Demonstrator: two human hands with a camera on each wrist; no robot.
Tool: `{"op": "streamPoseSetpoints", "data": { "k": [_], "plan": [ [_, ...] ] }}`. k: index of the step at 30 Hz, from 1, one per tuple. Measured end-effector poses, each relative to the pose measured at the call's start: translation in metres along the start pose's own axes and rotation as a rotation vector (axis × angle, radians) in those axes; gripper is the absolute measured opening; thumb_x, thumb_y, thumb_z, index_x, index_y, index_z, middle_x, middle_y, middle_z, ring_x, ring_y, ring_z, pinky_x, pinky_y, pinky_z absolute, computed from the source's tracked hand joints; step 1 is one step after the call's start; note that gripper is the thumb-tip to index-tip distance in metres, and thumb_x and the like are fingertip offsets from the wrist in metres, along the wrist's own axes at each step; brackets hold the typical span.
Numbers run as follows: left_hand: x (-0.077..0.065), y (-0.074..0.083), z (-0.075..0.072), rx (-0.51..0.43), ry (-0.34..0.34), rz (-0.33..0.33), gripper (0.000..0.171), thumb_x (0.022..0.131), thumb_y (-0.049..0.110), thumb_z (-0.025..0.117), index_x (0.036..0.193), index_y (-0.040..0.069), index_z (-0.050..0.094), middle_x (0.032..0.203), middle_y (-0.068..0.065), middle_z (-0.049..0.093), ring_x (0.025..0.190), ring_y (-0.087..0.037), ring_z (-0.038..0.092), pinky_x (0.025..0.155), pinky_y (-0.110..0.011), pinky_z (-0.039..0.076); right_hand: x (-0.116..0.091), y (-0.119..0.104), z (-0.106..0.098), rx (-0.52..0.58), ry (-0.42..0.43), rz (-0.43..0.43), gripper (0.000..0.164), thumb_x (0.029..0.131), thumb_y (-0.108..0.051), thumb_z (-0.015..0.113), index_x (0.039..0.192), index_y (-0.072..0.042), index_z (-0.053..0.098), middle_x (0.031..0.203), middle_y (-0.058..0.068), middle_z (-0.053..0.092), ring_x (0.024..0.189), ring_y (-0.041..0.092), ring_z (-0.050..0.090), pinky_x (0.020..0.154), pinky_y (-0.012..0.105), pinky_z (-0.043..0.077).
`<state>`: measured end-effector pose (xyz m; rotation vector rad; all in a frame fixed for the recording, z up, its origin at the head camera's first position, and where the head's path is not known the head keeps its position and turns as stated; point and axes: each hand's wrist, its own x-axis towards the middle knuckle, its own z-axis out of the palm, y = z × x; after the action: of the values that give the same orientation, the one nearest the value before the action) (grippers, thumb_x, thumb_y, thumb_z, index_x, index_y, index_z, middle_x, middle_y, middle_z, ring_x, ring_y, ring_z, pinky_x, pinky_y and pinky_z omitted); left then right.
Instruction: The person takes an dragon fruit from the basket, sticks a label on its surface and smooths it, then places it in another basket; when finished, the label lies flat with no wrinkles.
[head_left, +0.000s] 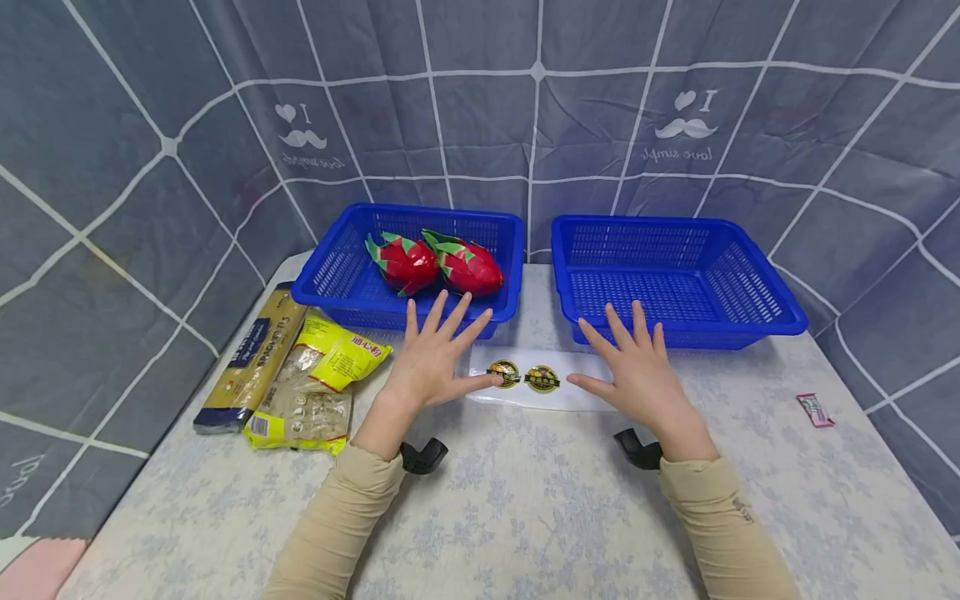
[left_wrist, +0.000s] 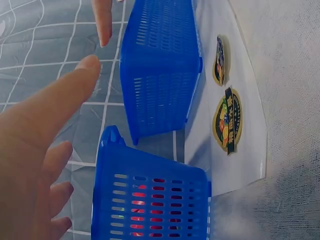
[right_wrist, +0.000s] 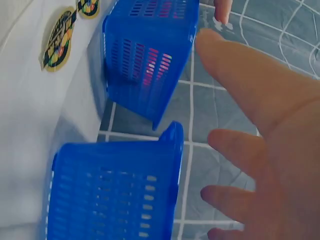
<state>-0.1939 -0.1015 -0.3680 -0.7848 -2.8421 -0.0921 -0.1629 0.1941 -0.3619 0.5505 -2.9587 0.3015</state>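
My left hand (head_left: 429,365) is spread with straight fingers over the table, in front of the left blue basket (head_left: 330,296). That basket holds two red dragon fruits (head_left: 408,265) with green leaf tips. My right hand (head_left: 641,379), also spread and holding nothing, hovers before the right blue basket (head_left: 678,333), which has nothing in it. Between the hands a white backing sheet (head_left: 480,367) lies flat, bearing two round black-and-gold fruit stickers (head_left: 542,379). In the left wrist view the stickers (left_wrist: 228,121) show coloured fruit pictures and lettering.
Left of the left basket lie a long spaghetti packet (head_left: 251,358) and a yellow-and-clear food bag (head_left: 303,408). A small pink wrapped packet (head_left: 814,410) rests at the right of the table (head_left: 525,517). A grey checked curtain (head_left: 487,125) hangs behind the baskets.
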Motion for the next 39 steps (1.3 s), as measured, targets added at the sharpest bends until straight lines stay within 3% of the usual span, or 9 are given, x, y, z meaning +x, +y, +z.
{"op": "streamPoseSetpoints", "data": {
  "k": [3, 6, 10, 14, 18, 23, 26, 32, 39],
  "plan": [
    [0.000, 0.000, 0.000, -0.083, 0.002, 0.019, 0.088, 0.079, 0.075, 0.046, 0.150, 0.030, 0.020, 0.157, -0.005, 0.012, 0.142, -0.033, 0.003, 0.106, -0.063, -0.004, 0.001, -0.005, 0.002, 0.025, 0.068, -0.029, 0.071, 0.088, -0.055, 0.056, 0.145, -0.016, 0.038, 0.150, 0.020, 0.027, 0.139, 0.042, 0.010, 0.106, 0.061, 0.017],
    [0.001, -0.001, 0.001, -0.209, 0.036, 0.042, 0.085, 0.082, 0.069, 0.051, 0.150, 0.028, 0.021, 0.155, -0.005, 0.018, 0.142, -0.030, 0.007, 0.107, -0.063, 0.001, 0.001, -0.011, 0.004, 0.080, 0.141, -0.055, 0.060, 0.089, -0.048, 0.060, 0.138, -0.014, 0.049, 0.140, 0.015, 0.046, 0.127, 0.038, 0.041, 0.095, 0.056, 0.038],
    [0.003, -0.005, 0.002, -0.394, 0.143, 0.052, 0.073, 0.086, 0.054, 0.059, 0.146, 0.020, 0.037, 0.149, -0.007, 0.033, 0.140, -0.028, 0.020, 0.109, -0.059, 0.010, 0.002, -0.018, 0.009, 0.232, 0.154, -0.051, 0.048, 0.089, -0.041, 0.061, 0.128, -0.012, 0.059, 0.121, 0.011, 0.062, 0.104, 0.033, 0.060, 0.079, 0.050, 0.049],
    [0.005, -0.011, 0.005, -0.581, 0.270, 0.045, 0.052, 0.086, 0.036, 0.066, 0.130, 0.010, 0.056, 0.136, -0.010, 0.050, 0.131, -0.027, 0.039, 0.108, -0.050, 0.023, 0.006, -0.023, 0.019, 0.537, 0.070, -0.012, 0.038, 0.089, -0.034, 0.064, 0.119, -0.010, 0.064, 0.112, 0.009, 0.066, 0.096, 0.026, 0.064, 0.079, 0.041, 0.051],
    [0.012, -0.017, 0.001, -0.821, 0.328, -0.008, 0.033, 0.087, 0.025, 0.068, 0.115, 0.007, 0.066, 0.122, -0.009, 0.061, 0.118, -0.022, 0.052, 0.102, -0.042, 0.036, 0.012, -0.028, 0.030, 0.862, -0.024, 0.043, 0.034, 0.089, -0.028, 0.065, 0.115, -0.006, 0.064, 0.116, 0.010, 0.063, 0.095, 0.027, 0.065, 0.079, 0.036, 0.052],
    [0.028, -0.028, -0.013, -1.199, 0.263, -0.094, 0.022, 0.091, 0.013, 0.063, 0.107, -0.002, 0.064, 0.111, -0.017, 0.064, 0.105, -0.020, 0.059, 0.097, -0.038, 0.043, 0.022, -0.035, 0.039, 1.097, -0.067, 0.077, 0.034, 0.090, -0.021, 0.063, 0.117, -0.001, 0.057, 0.119, 0.020, 0.057, 0.097, 0.034, 0.063, 0.081, 0.035, 0.052],
    [0.039, -0.036, -0.020, -1.342, 0.209, -0.138, 0.021, 0.092, 0.010, 0.060, 0.107, -0.006, 0.061, 0.107, -0.020, 0.063, 0.099, -0.020, 0.061, 0.094, -0.037, 0.045, 0.031, -0.039, 0.041, 1.156, -0.052, 0.095, 0.036, 0.091, -0.018, 0.062, 0.119, 0.002, 0.052, 0.120, 0.025, 0.056, 0.097, 0.031, 0.064, 0.082, 0.038, 0.052],
    [0.061, -0.051, -0.030, -1.424, 0.116, -0.207, 0.018, 0.091, 0.011, 0.062, 0.106, 0.001, 0.060, 0.103, -0.008, 0.064, 0.092, -0.016, 0.064, 0.093, -0.040, 0.046, 0.049, -0.049, 0.042, 1.198, -0.003, 0.151, 0.045, 0.090, -0.015, 0.060, 0.127, 0.005, 0.042, 0.123, 0.023, 0.054, 0.099, 0.030, 0.063, 0.083, 0.047, 0.051],
    [0.085, -0.068, -0.047, -1.466, 0.065, -0.241, 0.014, 0.090, 0.010, 0.062, 0.102, 0.003, 0.061, 0.106, -0.015, 0.063, 0.101, -0.027, 0.061, 0.090, -0.038, 0.047, 0.067, -0.059, 0.040, 1.305, 0.008, 0.264, 0.046, 0.092, -0.017, 0.059, 0.131, 0.000, 0.041, 0.125, 0.020, 0.052, 0.104, 0.033, 0.060, 0.088, 0.040, 0.050]
  ]
}}
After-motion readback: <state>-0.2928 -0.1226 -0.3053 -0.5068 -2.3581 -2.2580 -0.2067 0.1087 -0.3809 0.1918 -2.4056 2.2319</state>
